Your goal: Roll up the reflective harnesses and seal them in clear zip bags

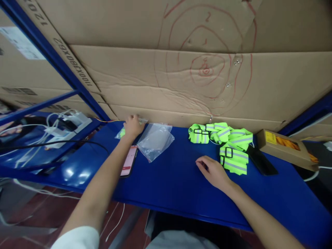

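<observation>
At the back left of the blue table [166, 183], my left hand [133, 127] lies over a clear plastic bag [119, 134] with something neon green inside, its fingers bent down onto it. To the right of that hand, flat clear plastic bags [156, 140] lie on the table. My right hand [214, 173] rests on the tabletop, loosely curled with nothing visible in it. Just beyond and beside it lie several neon green reflective straps [234, 157] with grey stripes and black buckles.
A phone [129, 162] with a lit screen lies under my left forearm. A dark phone [261, 160] and a cardboard box [285, 148] sit at right. Cardboard [124, 69] with red circles stands behind. Power strips [70, 128] and cables are at left.
</observation>
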Action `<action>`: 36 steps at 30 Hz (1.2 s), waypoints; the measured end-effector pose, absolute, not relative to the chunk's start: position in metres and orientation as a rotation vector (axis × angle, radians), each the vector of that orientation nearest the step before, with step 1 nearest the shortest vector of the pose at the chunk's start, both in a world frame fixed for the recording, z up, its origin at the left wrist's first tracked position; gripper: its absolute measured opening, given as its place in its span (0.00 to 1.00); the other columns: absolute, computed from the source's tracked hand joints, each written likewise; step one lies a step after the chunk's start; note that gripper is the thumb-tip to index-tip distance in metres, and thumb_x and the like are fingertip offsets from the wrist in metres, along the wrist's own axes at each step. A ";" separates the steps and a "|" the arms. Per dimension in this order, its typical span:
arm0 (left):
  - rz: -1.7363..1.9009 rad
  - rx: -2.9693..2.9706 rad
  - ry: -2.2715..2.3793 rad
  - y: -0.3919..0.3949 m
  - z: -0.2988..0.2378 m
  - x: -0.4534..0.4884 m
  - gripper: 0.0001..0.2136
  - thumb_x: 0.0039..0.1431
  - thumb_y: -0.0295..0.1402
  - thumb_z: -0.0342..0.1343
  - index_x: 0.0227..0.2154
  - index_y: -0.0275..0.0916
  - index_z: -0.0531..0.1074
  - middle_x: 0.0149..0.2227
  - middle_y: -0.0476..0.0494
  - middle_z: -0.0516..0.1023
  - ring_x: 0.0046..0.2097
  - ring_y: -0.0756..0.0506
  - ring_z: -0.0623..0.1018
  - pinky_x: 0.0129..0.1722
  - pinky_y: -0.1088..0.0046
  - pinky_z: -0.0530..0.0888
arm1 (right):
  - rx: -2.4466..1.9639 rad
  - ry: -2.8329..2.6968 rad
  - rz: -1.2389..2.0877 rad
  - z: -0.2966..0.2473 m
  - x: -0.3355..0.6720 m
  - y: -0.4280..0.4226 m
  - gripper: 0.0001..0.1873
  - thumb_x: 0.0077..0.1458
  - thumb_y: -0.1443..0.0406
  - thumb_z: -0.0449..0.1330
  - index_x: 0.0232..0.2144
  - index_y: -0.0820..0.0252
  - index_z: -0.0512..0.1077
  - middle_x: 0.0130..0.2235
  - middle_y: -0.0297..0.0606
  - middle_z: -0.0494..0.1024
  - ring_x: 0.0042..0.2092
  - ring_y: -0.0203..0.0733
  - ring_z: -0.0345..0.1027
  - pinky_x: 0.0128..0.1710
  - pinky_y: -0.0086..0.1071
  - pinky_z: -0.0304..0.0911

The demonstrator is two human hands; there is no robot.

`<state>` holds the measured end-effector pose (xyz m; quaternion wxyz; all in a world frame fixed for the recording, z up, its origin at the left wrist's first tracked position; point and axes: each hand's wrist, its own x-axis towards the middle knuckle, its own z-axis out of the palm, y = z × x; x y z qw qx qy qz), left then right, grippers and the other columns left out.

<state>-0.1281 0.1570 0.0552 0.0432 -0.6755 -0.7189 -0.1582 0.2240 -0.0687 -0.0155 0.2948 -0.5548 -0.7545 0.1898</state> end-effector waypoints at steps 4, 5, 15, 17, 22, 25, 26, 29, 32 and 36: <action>-0.470 -2.465 -1.791 0.116 0.044 -0.072 0.22 0.72 0.44 0.51 0.61 0.37 0.70 0.60 0.31 0.75 0.62 0.33 0.74 0.61 0.56 0.70 | -1.419 -2.070 0.368 -0.017 0.221 -0.070 0.09 0.72 0.63 0.54 0.42 0.53 0.75 0.40 0.35 0.80 0.37 0.40 0.77 0.35 0.34 0.69; -0.469 -2.546 -1.688 0.101 0.036 -0.057 0.22 0.72 0.46 0.51 0.62 0.41 0.70 0.61 0.35 0.75 0.62 0.34 0.74 0.62 0.58 0.69 | -1.407 -2.083 0.341 -0.016 0.222 -0.069 0.10 0.72 0.63 0.54 0.42 0.53 0.75 0.40 0.36 0.81 0.39 0.41 0.78 0.37 0.34 0.70; -0.499 -2.790 -1.238 0.038 -0.033 -0.002 0.21 0.73 0.44 0.50 0.60 0.39 0.73 0.64 0.29 0.71 0.65 0.30 0.71 0.65 0.45 0.65 | -1.435 -1.952 -0.133 0.011 0.253 -0.060 0.11 0.72 0.63 0.55 0.47 0.56 0.77 0.49 0.43 0.83 0.52 0.50 0.75 0.53 0.45 0.63; -0.489 -2.809 -1.236 0.043 -0.032 -0.005 0.21 0.73 0.45 0.51 0.59 0.38 0.73 0.62 0.30 0.73 0.64 0.31 0.73 0.64 0.46 0.67 | -1.522 -1.878 -0.246 0.020 0.269 -0.059 0.13 0.72 0.61 0.55 0.44 0.57 0.78 0.46 0.42 0.84 0.49 0.50 0.77 0.51 0.43 0.63; -0.480 -2.845 -1.221 0.046 -0.032 -0.008 0.22 0.73 0.45 0.50 0.60 0.38 0.73 0.62 0.31 0.73 0.63 0.32 0.74 0.64 0.47 0.68 | -2.156 -1.696 -0.280 0.035 0.323 -0.057 0.20 0.72 0.52 0.52 0.42 0.58 0.78 0.43 0.45 0.84 0.43 0.52 0.78 0.43 0.39 0.63; -0.471 -2.858 -1.220 0.046 -0.032 -0.008 0.22 0.73 0.45 0.49 0.60 0.37 0.72 0.62 0.30 0.73 0.63 0.31 0.73 0.65 0.47 0.67 | -2.454 -1.620 -0.097 0.035 0.341 -0.056 0.22 0.71 0.49 0.51 0.44 0.57 0.77 0.45 0.47 0.83 0.44 0.55 0.79 0.39 0.38 0.62; -0.467 -2.863 -1.218 0.046 -0.032 -0.008 0.22 0.73 0.45 0.49 0.60 0.37 0.72 0.62 0.30 0.73 0.63 0.31 0.73 0.65 0.47 0.67 | -2.488 -1.610 -0.055 0.034 0.341 -0.055 0.23 0.71 0.49 0.50 0.45 0.58 0.77 0.45 0.49 0.83 0.44 0.56 0.79 0.38 0.38 0.63; -0.454 -2.874 -1.216 0.046 -0.031 -0.009 0.23 0.74 0.45 0.48 0.61 0.37 0.72 0.63 0.30 0.72 0.64 0.30 0.73 0.64 0.46 0.68 | -2.490 -1.615 -0.010 0.028 0.328 -0.054 0.25 0.71 0.47 0.49 0.46 0.59 0.76 0.46 0.51 0.82 0.43 0.58 0.79 0.38 0.40 0.64; -0.442 -2.885 -1.215 0.047 -0.030 -0.009 0.23 0.74 0.45 0.49 0.62 0.36 0.72 0.63 0.29 0.72 0.64 0.30 0.73 0.64 0.46 0.68 | -2.425 -1.670 0.031 0.022 0.300 -0.054 0.28 0.72 0.45 0.46 0.50 0.59 0.75 0.49 0.51 0.80 0.43 0.58 0.79 0.38 0.40 0.66; -0.446 -2.897 -1.227 0.047 -0.030 -0.009 0.22 0.73 0.44 0.50 0.61 0.36 0.72 0.63 0.29 0.72 0.64 0.30 0.73 0.65 0.45 0.68 | -2.241 -1.774 0.035 0.017 0.266 -0.058 0.30 0.73 0.44 0.42 0.60 0.56 0.69 0.61 0.50 0.73 0.45 0.53 0.79 0.37 0.39 0.70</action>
